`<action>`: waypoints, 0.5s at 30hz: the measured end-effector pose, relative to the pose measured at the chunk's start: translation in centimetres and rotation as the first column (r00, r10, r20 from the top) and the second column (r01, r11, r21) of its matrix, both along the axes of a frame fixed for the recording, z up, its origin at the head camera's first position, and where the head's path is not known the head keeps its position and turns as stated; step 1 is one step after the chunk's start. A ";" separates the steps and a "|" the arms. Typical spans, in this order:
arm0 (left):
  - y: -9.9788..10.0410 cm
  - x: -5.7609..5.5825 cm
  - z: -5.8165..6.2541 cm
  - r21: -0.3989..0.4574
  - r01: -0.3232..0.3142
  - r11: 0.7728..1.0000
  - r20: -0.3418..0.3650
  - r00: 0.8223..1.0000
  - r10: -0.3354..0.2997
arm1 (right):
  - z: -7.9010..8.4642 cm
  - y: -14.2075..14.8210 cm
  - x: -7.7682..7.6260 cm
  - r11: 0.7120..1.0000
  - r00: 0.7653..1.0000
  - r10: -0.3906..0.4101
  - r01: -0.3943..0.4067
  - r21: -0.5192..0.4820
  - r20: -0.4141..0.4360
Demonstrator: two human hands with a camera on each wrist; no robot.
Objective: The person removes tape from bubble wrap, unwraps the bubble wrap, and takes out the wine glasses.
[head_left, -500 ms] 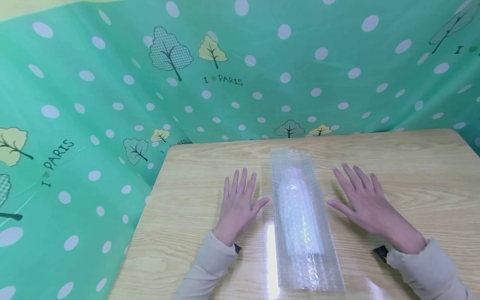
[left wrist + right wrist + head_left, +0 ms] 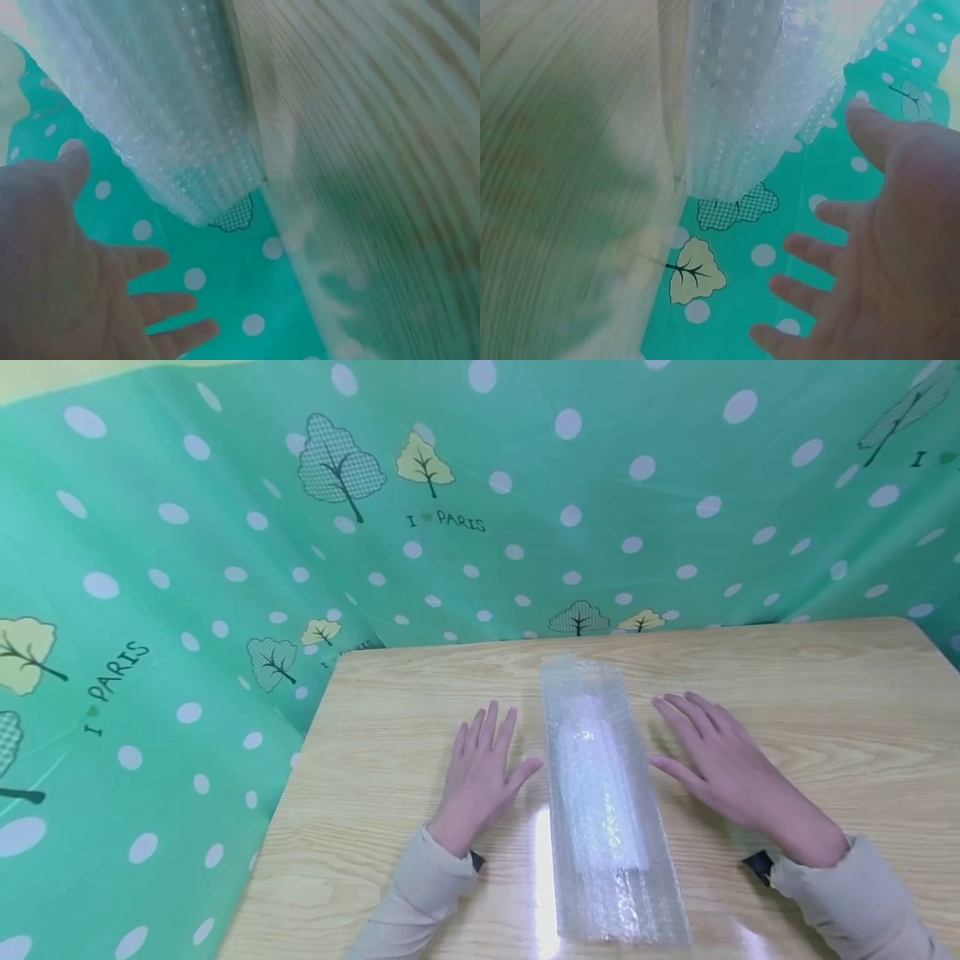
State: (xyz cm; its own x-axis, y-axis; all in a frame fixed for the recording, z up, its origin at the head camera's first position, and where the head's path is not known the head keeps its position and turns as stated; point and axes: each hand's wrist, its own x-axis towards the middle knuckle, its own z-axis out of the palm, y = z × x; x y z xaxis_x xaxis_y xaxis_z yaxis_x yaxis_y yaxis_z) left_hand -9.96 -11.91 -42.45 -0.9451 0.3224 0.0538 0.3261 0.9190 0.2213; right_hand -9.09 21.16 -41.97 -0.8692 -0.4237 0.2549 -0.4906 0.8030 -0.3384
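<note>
A long bubble wrap package lies lengthwise on the wooden table, with a pale, whitish thing showing blurrily through the clear layers; its kind cannot be told. To its left is my left hand, fingers extended and thumb pointing at the wrap, a small gap between them. On the other side my right hand hovers with straight fingers leaning toward the package, also apart from it. Both wrist views show the bubble wrap beside a hand that holds nothing; the right palm faces it.
The wooden table reaches back to a green dotted cloth printed with trees and lettering, which hangs behind and on the left. A bright glare strip lies on the tabletop just left of the package.
My right hand has turned and shifted slightly left toward the package, its fingers closer together. The left hand has tilted a little to the right. The package stays in place.
</note>
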 end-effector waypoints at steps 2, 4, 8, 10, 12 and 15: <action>0.1 0.1 0.1 0.035 0.012 0.999 0.017 1.000 -0.012 | 0.1 -0.4 -0.1 1.000 1.000 0.014 -0.014 -0.010 -0.017; 0.2 0.2 0.2 0.067 0.019 0.998 0.031 0.999 -0.021 | 0.2 -0.8 -0.3 0.999 0.999 0.032 -0.032 -0.020 -0.028; 0.3 0.4 0.3 0.097 0.032 0.995 0.024 0.999 -0.034 | 0.5 -1.5 -0.5 0.998 0.997 0.059 -0.061 -0.033 -0.039; 0.3 0.4 0.3 0.109 0.041 0.993 0.017 0.999 -0.043 | 0.7 -1.9 -0.7 0.997 0.997 0.063 -0.065 -0.042 -0.038; 0.4 0.5 0.4 0.126 0.055 0.991 0.025 0.998 -0.059 | 0.9 -2.3 -0.9 0.997 0.998 0.059 -0.060 -0.049 -0.031; 0.7 0.8 0.5 0.183 0.078 0.980 0.055 0.994 -0.090 | 1.2 -3.0 -1.3 0.997 0.998 0.055 -0.055 -0.048 -0.015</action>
State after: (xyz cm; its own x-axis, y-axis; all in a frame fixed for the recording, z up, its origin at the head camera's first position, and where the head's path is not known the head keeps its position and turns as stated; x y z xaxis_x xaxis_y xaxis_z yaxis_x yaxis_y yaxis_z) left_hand -9.20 -11.22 -41.97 -0.9184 0.3912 0.0594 0.3806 0.8323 0.4031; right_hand -10.39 18.20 -40.81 -0.8412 -0.4576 0.2881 -0.5385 0.7576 -0.3688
